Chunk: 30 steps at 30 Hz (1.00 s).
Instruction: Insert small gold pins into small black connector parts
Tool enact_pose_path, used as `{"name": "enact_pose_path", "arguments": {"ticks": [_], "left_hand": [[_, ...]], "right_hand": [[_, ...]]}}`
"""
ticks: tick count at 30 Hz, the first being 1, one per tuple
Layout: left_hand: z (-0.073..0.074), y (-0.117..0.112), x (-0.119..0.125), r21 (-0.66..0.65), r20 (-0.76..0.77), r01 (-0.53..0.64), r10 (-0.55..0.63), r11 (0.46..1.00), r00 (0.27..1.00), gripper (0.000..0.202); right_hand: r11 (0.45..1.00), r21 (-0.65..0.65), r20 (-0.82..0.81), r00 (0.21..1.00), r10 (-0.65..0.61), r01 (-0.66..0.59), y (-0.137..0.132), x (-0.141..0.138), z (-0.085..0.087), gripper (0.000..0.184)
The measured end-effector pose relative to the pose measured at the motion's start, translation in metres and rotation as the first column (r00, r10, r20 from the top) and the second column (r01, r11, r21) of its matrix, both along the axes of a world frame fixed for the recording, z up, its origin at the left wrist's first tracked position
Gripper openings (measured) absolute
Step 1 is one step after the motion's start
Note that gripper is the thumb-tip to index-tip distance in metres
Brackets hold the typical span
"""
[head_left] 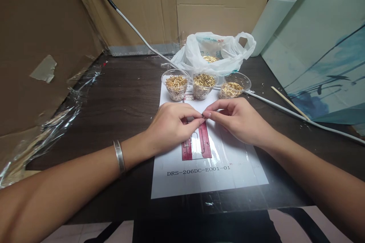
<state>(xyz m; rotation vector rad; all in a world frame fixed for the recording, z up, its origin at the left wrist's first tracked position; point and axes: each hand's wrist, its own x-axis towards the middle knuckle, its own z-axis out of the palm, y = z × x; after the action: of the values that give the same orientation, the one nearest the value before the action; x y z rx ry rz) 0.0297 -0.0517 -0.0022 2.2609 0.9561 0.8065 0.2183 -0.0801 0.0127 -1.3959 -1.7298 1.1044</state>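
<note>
Head view: sheet (242,171) beneath hands (173,124) (242,121) reads "DRS-206DC-E001-01".

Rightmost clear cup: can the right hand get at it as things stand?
Probably yes: the rightmost cup is open on top, beyond the right hand, nothing visible between. But that hand meets the left hand at a tiny dark piece, so it may need freeing first.
</note>
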Motion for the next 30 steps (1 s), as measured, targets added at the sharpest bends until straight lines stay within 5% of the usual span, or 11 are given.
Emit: {"name": "enact_pose_path", "arguments": {"ticks": [12,20,30], "left_hand": [[0.0011,-0.0001,0.0004,0.004,-0.005,-0.004,0.004,1.0,1.0,0.012],[0.0012,-0.0005,0.0002,-0.002,-0.008,-0.014,0.014,1.0,1.0,0.011],[0.0012,0.0001,0.0005,-0.015,0.002,-0.015,0.015,1.0,1.0,0.011]], "right_hand": [[0.997,0.078,0.092,0.996,0.022,-0.029,-0.0001,0.003,0.0033,0.012],[0.998,-0.044,-0.096,0.994,-0.057,0.053,0.0004,-0.0005,0.002,0.006],[0.999,-0.021,-0.04,0.999,-0.032,0.032,0.0002,0.003,-0.0002,0.01]]}}
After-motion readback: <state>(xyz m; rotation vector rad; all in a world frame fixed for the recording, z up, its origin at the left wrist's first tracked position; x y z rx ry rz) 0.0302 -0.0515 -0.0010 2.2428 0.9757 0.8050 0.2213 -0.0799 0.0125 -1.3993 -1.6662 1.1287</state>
